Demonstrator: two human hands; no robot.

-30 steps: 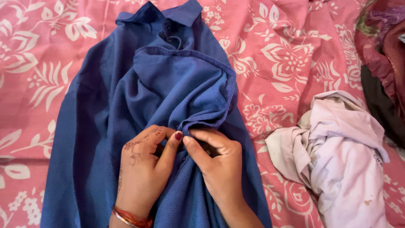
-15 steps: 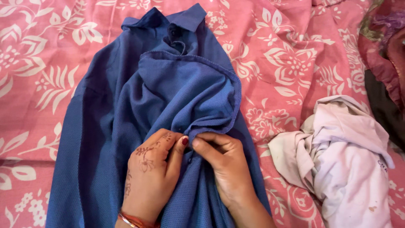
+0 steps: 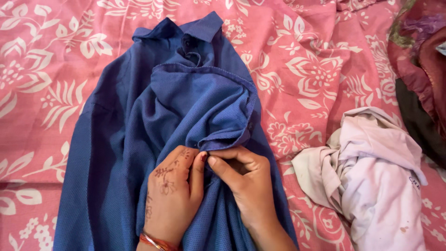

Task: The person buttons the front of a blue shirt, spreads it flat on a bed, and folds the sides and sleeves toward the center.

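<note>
A blue collared shirt (image 3: 139, 135) lies spread on a pink floral bedsheet (image 3: 42, 74), collar at the top, its front panel bunched and folded across the middle. My left hand (image 3: 174, 190), with henna marks and red bangles at the wrist, presses on the lower middle of the shirt and pinches a fold with thumb and fingers. My right hand (image 3: 244, 183) sits right beside it, fingertips meeting the left hand's, gripping the same bunched fold of blue cloth. Both hands touch at the fold.
A crumpled pale lilac garment (image 3: 371, 181) lies on the sheet to the right of the shirt. A dark red and black cloth heap (image 3: 418, 79) fills the upper right corner.
The view has shifted slightly, so the shirt sits a little lower in the frame. Both hands stay pinched on the same fold, with only small finger movement.
</note>
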